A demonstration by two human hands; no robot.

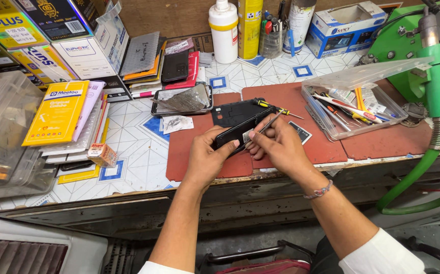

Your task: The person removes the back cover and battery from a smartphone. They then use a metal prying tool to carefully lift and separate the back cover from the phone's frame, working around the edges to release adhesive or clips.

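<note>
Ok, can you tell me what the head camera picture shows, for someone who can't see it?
The left hand grips a black phone above a red mat, while the right hand pokes a thin metal tool into it. Around them on the tiled bench sit a clear tray of tools, boxes and bottles.

Two hands (pixel 207 155) (pixel 275 144), one black phone (pixel 237 133), one white bottle (pixel 224 31), two red mats (pixel 301 99).

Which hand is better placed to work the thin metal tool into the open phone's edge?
Probably the right hand: its fingers already pinch the metal tool with the tip at the phone. The left hand grips the phone from below, steadying it.
</note>
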